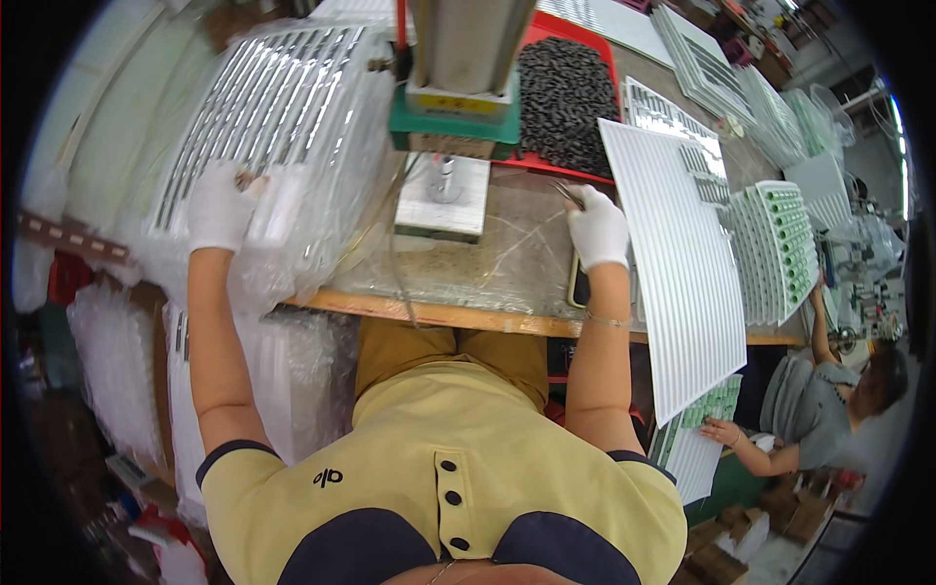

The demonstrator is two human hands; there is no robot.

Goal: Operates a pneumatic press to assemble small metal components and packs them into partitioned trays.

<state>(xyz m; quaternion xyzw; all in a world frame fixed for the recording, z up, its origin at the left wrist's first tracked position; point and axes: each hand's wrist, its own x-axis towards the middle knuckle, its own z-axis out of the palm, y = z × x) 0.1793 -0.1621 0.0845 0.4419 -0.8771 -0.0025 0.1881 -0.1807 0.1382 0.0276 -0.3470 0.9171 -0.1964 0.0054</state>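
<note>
On the surface (439, 314), head view: left hand (220, 207) pinches a small part at the bagged tray of metal strips (263, 107), fingers closed on it. Right hand (597, 229) grips tweezers (567, 193) beside the white ribbed tray (682, 283) (press (458, 97) between them). Best keep the pinch light, lifting straight.

Single head view, worn on the person's head, looking steeply down and slightly forward over the chest and both forearms, which enter from the lower edge; the workbench (458, 314) lies near, across the middle of the frame, the press (458, 88) at top centre; fisheye bending curves straight edges toward a dark rim; the outer margins, including a seated co-worker (829, 400) at lower right, are probably farther off, though distortion makes that hard to judge; no second view is present.
</note>
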